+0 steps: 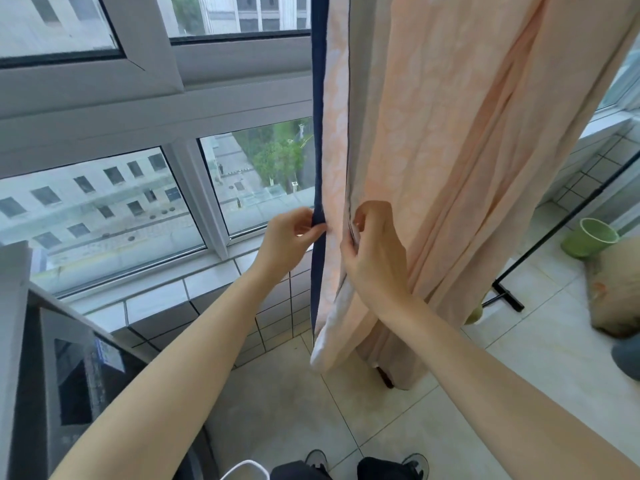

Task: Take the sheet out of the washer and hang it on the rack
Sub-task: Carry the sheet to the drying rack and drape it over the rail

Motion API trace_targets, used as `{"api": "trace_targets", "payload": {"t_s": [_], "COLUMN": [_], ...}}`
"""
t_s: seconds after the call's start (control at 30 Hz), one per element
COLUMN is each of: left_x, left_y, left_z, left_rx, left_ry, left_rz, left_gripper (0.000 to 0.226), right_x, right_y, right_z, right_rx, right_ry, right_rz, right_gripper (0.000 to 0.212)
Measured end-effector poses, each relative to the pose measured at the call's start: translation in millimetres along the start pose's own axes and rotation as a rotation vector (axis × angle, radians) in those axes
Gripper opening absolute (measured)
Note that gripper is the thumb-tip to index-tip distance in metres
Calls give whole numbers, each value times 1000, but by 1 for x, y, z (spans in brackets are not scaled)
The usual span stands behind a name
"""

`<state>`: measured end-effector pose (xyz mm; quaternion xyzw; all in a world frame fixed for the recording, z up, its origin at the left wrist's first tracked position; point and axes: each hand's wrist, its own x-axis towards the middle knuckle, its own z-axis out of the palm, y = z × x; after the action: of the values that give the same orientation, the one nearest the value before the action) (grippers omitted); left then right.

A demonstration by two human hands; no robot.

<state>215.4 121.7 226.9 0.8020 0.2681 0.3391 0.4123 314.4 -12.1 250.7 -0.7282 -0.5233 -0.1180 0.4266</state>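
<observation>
Hanging mid-frame, the soft, limp sheet (433, 150) suits edge grips: left hand (287, 240) pinches its navy hem, right hand (375, 258) clasps a fold

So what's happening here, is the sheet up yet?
Yes, the peach sheet already hangs down in long folds beside the window. The person is now working on its edges: the left hand pinches the dark blue border, and the right hand grips an inner fold close beside it. The top of the rack is out of view; only its black leg shows on the right.
</observation>
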Motion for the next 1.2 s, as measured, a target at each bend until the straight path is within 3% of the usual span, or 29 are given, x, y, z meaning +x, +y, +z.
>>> {"api": "trace_targets", "payload": {"t_s": [0.1,0.23,0.37,0.53,0.73,1.03,1.2], "left_x": [-9,-33,-42,-24,-31,-53,-37], "left_y": [1,-23,-26,2,8,-11,6], "left_z": [-5,-11,-26,-37,-20,-9,-21], "left_rx": [40,118,86,73,57,90,89], "left_ry": [97,132,220,218,142,70,140], "left_rz": [29,-86,-122,-39,-5,-108,-31], "left_gripper": [37,17,16,23,14,20,18], "right_x": [7,8,15,7,1,4,-1], "right_y": [0,1,15,37,25,-11,-2], "right_z": [-2,-1,-6,-11,-10,-7,6], "right_rx": [-4,-26,-122,-247,-145,-105,-220], "right_ry": [-4,-90,-210,-423,-416,-319,-461], "right_rz": [-12,32,8,161,209,34,88], "right_gripper": [30,16,14,21,22,30,21]}}
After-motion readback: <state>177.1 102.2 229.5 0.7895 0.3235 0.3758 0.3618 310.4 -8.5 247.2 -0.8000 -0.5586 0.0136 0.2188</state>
